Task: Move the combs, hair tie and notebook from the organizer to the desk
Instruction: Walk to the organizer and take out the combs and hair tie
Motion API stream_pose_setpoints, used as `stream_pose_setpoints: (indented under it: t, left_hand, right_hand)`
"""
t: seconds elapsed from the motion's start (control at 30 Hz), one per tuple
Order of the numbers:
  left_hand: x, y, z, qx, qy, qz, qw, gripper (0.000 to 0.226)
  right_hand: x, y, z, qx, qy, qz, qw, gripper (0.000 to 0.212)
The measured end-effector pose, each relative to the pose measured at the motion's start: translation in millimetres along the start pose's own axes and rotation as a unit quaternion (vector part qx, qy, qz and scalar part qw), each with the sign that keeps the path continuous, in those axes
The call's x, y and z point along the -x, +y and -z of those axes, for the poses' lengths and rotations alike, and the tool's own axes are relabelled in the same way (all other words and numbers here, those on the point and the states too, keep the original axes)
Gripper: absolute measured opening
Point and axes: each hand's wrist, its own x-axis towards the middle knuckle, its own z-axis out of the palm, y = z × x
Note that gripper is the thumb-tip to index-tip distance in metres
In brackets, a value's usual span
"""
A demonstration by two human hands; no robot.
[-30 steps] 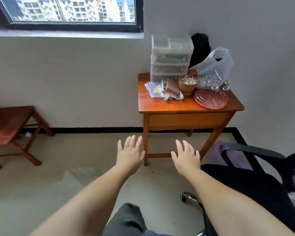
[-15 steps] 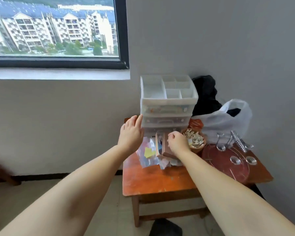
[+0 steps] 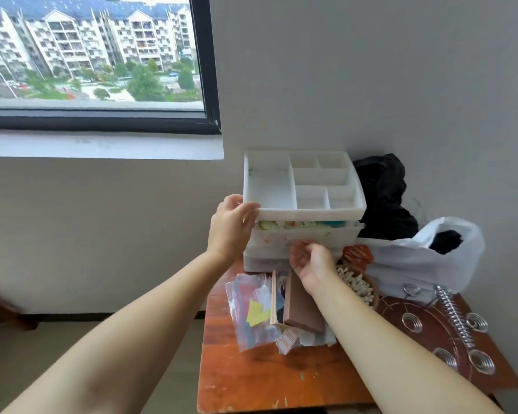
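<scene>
A white plastic drawer organizer (image 3: 302, 189) stands at the back of the small wooden desk (image 3: 251, 380), against the wall. Its top tray has empty compartments. The upper drawer (image 3: 305, 231) is pulled out a little, and coloured items show inside it. My left hand (image 3: 231, 228) grips the organizer's front left corner. My right hand (image 3: 310, 258), palm up with fingers curled, holds the front of the upper drawer. No comb, hair tie or notebook is clearly recognisable in the drawer.
In front of the organizer lie a clear bag of papers (image 3: 253, 312) and a brown box (image 3: 302, 309). To the right sit a bowl of small pale pieces (image 3: 358, 285), a white plastic bag (image 3: 425, 258), a black bag (image 3: 383, 195) and a red disc with metal coils (image 3: 434, 330).
The view has come closer and higher over the desk. My left hand went from the organizer's side to its front corner. My right hand rose from the brown box to the upper drawer, now slightly out.
</scene>
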Motion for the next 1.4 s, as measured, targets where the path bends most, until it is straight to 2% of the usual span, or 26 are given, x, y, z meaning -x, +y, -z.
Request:
stream_pose_setpoints:
  t: [0.2, 0.33, 0.43, 0.5, 0.57, 0.6, 0.67, 0.73, 0.77, 0.8, 0.83, 0.87, 0.9, 0.93, 0.97, 1.0, 1.13, 1.4]
  left_hand:
    - [-5, 1, 8, -0.002, -0.045, 0.019, 0.999, 0.023]
    - [-3, 5, 8, 0.028, -0.053, 0.036, 0.998, 0.024]
    - [2, 10, 9, -0.005, -0.055, 0.038, 0.998, 0.03]
    - [9, 14, 12, -0.056, -0.031, -0.001, 0.998, 0.037]
    - [18, 18, 13, -0.099, -0.026, -0.088, 0.991, 0.032]
    - [21, 20, 12, -0.131, -0.051, -0.132, 0.981, 0.026]
    - [26, 24, 8, -0.215, -0.138, -0.183, 0.95, 0.019]
    - [25, 29, 2, -0.282, -0.205, -0.171, 0.922, 0.018]
    - [23, 32, -1, -0.309, -0.222, -0.157, 0.911, 0.019]
    - [21, 36, -5, -0.337, -0.231, -0.146, 0.901, 0.021]
    - [20, 40, -8, -0.363, -0.232, -0.141, 0.891, 0.021]
    - [20, 43, -10, -0.383, -0.229, -0.137, 0.884, 0.021]
    - [19, 46, -13, -0.398, -0.225, -0.132, 0.88, 0.021]
    - [19, 48, -15, -0.404, -0.219, -0.125, 0.879, 0.021]
    - [19, 49, -17, -0.404, -0.215, -0.118, 0.881, 0.022]
    - [20, 49, -18, -0.4, -0.21, -0.11, 0.885, 0.022]
    - [27, 50, -24, -0.392, -0.198, -0.08, 0.895, 0.024]
    - [27, 51, -29, -0.415, -0.203, -0.092, 0.882, 0.029]
  right_hand:
    - [41, 24, 29, 0.019, 0.026, 0.049, 0.998, 0.028]
    - [60, 34, 41, 0.017, 0.038, 0.038, 0.998, 0.026]
    - [64, 34, 44, 0.019, 0.03, 0.033, 0.999, 0.021]
    - [65, 27, 44, 0.043, 0.015, 0.018, 0.999, 0.017]
    - [69, 12, 47, 0.138, -0.019, -0.024, 0.99, 0.018]
    - [73, 2, 50, 0.224, -0.052, -0.044, 0.972, 0.02]
    - [80, -26, 58, 0.411, -0.123, -0.04, 0.902, 0.022]
    - [78, -58, 56, 0.52, -0.16, 0.061, 0.837, 0.02]
    - [73, -72, 50, 0.562, -0.148, 0.141, 0.801, 0.018]
    - [64, -82, 43, 0.613, -0.123, 0.224, 0.747, 0.015]
    - [55, -89, 34, 0.678, -0.105, 0.283, 0.67, 0.014]
    - [44, -90, 27, 0.745, -0.096, 0.307, 0.585, 0.022]
    - [32, -87, 24, 0.799, -0.095, 0.302, 0.512, 0.034]
    - [21, -83, 22, 0.836, -0.093, 0.287, 0.458, 0.044]
    - [13, -78, 22, 0.857, -0.087, 0.282, 0.423, 0.048]
    - [7, -75, 23, 0.863, -0.081, 0.29, 0.406, 0.049]
    - [-4, -71, 28, 0.85, -0.087, 0.338, 0.394, 0.041]
    - [-2, -75, 23, 0.85, -0.115, 0.327, 0.398, 0.039]
